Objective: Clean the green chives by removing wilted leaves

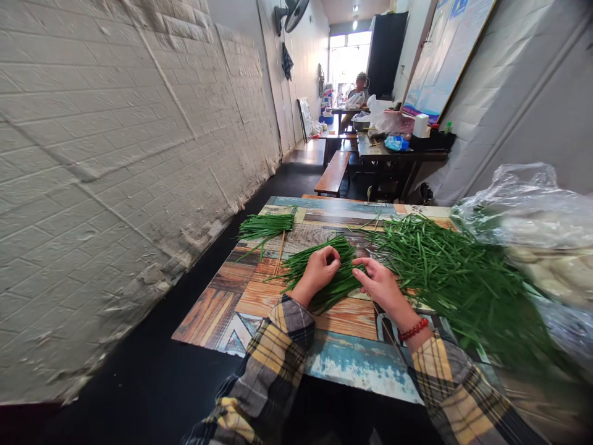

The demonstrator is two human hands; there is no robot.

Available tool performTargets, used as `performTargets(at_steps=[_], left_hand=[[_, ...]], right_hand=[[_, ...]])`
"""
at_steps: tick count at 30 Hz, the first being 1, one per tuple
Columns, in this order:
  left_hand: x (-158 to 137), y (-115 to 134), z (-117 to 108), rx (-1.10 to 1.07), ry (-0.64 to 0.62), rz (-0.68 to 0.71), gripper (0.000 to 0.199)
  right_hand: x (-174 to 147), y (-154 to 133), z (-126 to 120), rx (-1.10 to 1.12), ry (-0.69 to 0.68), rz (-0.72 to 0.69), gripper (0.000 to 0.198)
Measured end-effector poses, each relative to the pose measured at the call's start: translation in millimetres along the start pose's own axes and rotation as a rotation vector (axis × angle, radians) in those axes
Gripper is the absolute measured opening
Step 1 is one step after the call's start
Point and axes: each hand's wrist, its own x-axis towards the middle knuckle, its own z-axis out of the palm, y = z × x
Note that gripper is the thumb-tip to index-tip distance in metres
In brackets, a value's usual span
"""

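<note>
A bunch of long green chives (331, 296) lies on the patterned tabletop (264, 296) under both hands. My left hand (319, 272) rests over the bunch with its fingers curled into a pinch; what they hold is too small to make out. At the right side of the bunch is my right hand (382, 287), thumb and forefinger close together. A thin straw-like strand (393, 337) trails from it toward the table's near edge. Beyond my left hand sits another, neat bunch of chives (266, 226), with pale thin strands (280, 252) beside it.
Loose chives (445, 259) are heaped on the right, next to a clear plastic bag (546, 210) with pale contents. A brick-patterned wall (139, 154) runs along the left. Farther back stand a wooden bench (333, 172), a cluttered table (398, 153) and a seated person (361, 86).
</note>
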Motion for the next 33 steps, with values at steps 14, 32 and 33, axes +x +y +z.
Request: performTargets(at_steps=[14,32,33], left_hand=[[-3.1,11.1,-0.2,-0.202,-0.082,-0.061,0.012],[-4.1,8.9,2.4,-0.234,-0.148,-0.035,0.011],[-4.4,10.1,2.2,-0.243,-0.152,-0.042,0.010]], right_hand=[[2.1,-0.5,-0.9,0.060,-0.005,0.004,0.034],[-0.2,-5.2,1.6,0.096,0.010,-0.033,0.033],[0.0,-4.6,1.8,0.103,0.007,-0.034,0.034]])
